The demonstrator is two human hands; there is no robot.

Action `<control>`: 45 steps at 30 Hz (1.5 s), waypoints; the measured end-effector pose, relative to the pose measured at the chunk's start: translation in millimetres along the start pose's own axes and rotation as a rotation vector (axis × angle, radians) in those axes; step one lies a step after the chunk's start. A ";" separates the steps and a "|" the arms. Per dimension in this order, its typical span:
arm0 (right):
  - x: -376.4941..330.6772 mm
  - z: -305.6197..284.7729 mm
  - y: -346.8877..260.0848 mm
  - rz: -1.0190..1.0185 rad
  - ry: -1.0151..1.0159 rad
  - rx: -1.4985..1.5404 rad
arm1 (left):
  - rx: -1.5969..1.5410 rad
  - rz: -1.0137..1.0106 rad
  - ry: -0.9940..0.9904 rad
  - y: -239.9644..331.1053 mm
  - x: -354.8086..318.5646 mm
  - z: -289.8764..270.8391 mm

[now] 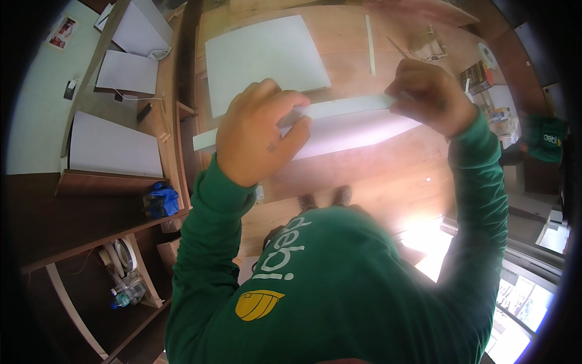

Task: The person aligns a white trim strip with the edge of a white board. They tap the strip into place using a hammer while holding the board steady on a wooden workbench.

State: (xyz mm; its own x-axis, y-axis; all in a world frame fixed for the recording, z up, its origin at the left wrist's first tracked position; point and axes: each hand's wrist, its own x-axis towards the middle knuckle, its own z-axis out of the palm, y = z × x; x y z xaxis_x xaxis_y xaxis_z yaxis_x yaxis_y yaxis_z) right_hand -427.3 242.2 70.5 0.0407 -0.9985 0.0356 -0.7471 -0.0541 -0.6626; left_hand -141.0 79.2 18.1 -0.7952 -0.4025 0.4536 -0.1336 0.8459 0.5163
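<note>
A white board (345,134) stands on edge in front of me, its long narrow pale edge facing up. My left hand (260,130) is closed over that edge left of its middle, with thumb and forefinger around it. At the edge's right end, my right hand (431,97) is curled with its fingertips pinched against the board. Whether a thin strip lies under those fingers, I cannot tell. A second white panel (264,57) lies flat on the wooden table (348,48) just beyond my left hand.
A narrow white strip (370,45) lies farther back on the table. To the right are a box (476,77) and a roll (487,53). White panels (112,145) stand at the left above a dark shelf with clear bottles (128,291). A blue cloth or bag (162,200) hangs nearby.
</note>
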 end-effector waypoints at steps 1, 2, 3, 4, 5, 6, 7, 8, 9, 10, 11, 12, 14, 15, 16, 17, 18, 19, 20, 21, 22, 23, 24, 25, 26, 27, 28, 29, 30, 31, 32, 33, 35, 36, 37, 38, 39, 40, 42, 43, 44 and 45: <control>-0.4 0.5 0.5 -0.006 0.003 -0.002 | -0.008 0.007 0.017 -0.1 0.1 1.9; -0.5 1.0 2.3 -0.032 0.006 -0.015 | -0.016 0.015 0.033 -0.1 0.4 2.9; -0.5 1.3 5.2 -0.057 0.008 -0.028 | -0.017 0.010 0.029 0.1 0.7 3.2; -0.8 1.3 7.1 -0.083 0.011 -0.041 | -0.019 0.006 0.025 0.2 0.6 3.1; -1.2 1.3 7.7 -0.077 0.010 -0.036 | -0.020 0.002 0.021 0.3 0.5 3.1; -1.1 1.7 8.0 -0.072 0.009 -0.031 | -0.019 -0.005 0.017 0.5 0.2 3.1; -1.1 2.0 8.3 -0.067 0.009 -0.025 | -0.019 -0.012 0.013 0.6 0.0 3.4; -1.3 2.1 8.7 -0.074 0.013 -0.021 | -0.019 -0.018 0.010 0.9 -0.3 3.6; -1.9 2.0 9.4 -0.080 0.019 -0.016 | -0.018 -0.022 0.007 1.5 -0.1 3.7; -2.7 2.0 9.9 -0.086 0.026 -0.011 | -0.018 -0.026 0.004 2.1 0.1 4.0; -3.3 2.0 10.4 -0.091 0.025 -0.008 | -0.018 -0.029 0.001 2.8 0.3 4.1; -3.5 2.1 10.8 -0.097 0.024 -0.004 | -0.020 -0.036 -0.001 3.5 0.0 3.9; -3.8 2.3 10.1 -0.113 0.025 -0.020 | -0.024 -0.050 -0.004 4.7 -0.7 3.3; -3.8 1.5 8.0 -0.122 0.027 -0.042 | -0.020 -0.040 -0.001 4.6 -0.4 3.3; -3.9 1.2 6.3 -0.132 0.030 -0.064 | -0.017 -0.029 0.003 4.2 -0.3 3.6; -4.4 1.5 5.3 -0.123 0.036 -0.053 | -0.013 -0.019 0.006 4.1 -0.2 3.6; -5.5 1.8 4.6 -0.112 0.044 -0.042 | -0.021 -0.020 0.003 4.6 0.5 3.7; -6.6 2.0 3.9 -0.102 0.052 -0.032 | -0.028 -0.021 0.000 5.4 1.0 3.5; -6.9 2.3 4.3 -0.118 0.059 -0.049 | -0.035 -0.022 -0.003 6.2 1.2 3.3; -6.4 2.8 6.2 -0.132 0.066 -0.067 | -0.041 -0.028 -0.006 6.2 1.2 3.4; -6.1 3.1 7.3 -0.146 0.074 -0.084 | -0.047 -0.034 -0.009 6.0 0.8 3.5; -5.9 3.2 6.4 -0.131 0.072 -0.072 | -0.052 -0.040 -0.012 5.7 0.8 3.8; -5.4 3.1 4.6 -0.118 0.069 -0.059 | -0.050 -0.035 -0.010 5.6 1.1 3.9; -5.5 3.0 3.8 -0.105 0.067 -0.045 | -0.049 -0.030 -0.009 5.4 1.4 4.0; -6.2 3.2 4.6 -0.099 0.072 -0.043 | -0.048 -0.026 -0.008 5.7 2.1 4.2; -6.3 3.3 5.4 -0.096 0.074 -0.042 | -0.040 -0.028 -0.010 6.7 2.3 4.1; -6.4 3.7 6.2 -0.092 0.076 -0.041 | -0.033 -0.031 -0.012 7.8 2.6 3.7; -6.4 4.4 7.0 -0.092 0.081 -0.048 | -0.026 -0.035 -0.014 8.5 3.0 3.6; -6.2 5.4 7.6 -0.093 0.084 -0.054 | -0.024 -0.035 -0.015 8.9 3.0 3.5; -6.3 6.2 8.1 -0.094 0.087 -0.061 | -0.023 -0.036 -0.015 9.0 2.9 3.4; -6.6 6.7 8.3 -0.091 0.092 -0.052 | -0.022 -0.037 -0.015 9.0 2.9 3.4; -6.7 7.3 8.4 -0.088 0.095 -0.045 | -0.022 -0.036 -0.011 8.9 2.6 3.7; -6.5 8.0 7.8 -0.073 0.094 -0.031 | -0.022 -0.035 -0.004 8.9 2.1 4.1; -6.6 8.5 7.5 -0.058 0.091 -0.025 | -0.009 -0.039 -0.025 8.7 2.0 3.3; -6.6 8.9 7.3 -0.045 0.087 -0.019 | 0.004 -0.044 -0.046 8.5 1.9 1.5; -7.0 9.1 8.1 -0.047 0.091 -0.017 | 0.018 -0.048 -0.066 8.1 1.8 0.6; -7.2 9.8 8.8 -0.054 0.094 -0.014 | 0.020 -0.042 -0.061 7.4 0.9 0.4; -7.3 10.3 9.6 -0.061 0.096 -0.010 | 0.022 -0.035 -0.056 6.3 0.3 1.3; -9.2 12.4 9.7 -0.098 0.122 0.023 | 0.029 -0.030 -0.049 6.3 -0.8 1.4; -9.6 13.3 9.7 -0.117 0.135 0.040 | 0.034 -0.031 -0.047 6.9 -1.0 1.3; -9.1 13.5 9.8 -0.102 0.123 0.053 | 0.038 -0.032 -0.046 7.4 -1.2 1.3; -9.2 13.1 9.5 -0.087 0.113 0.066 | 0.022 -0.020 -0.028 7.8 -0.8 2.4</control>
State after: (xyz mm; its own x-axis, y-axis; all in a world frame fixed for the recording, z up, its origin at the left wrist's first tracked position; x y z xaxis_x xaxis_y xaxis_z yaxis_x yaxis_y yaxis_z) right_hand -426.1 250.9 54.1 0.0255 -0.9840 0.1761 -0.6987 -0.1436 -0.7008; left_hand -142.8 86.9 20.1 -0.8084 -0.4094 0.4229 -0.1620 0.8455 0.5089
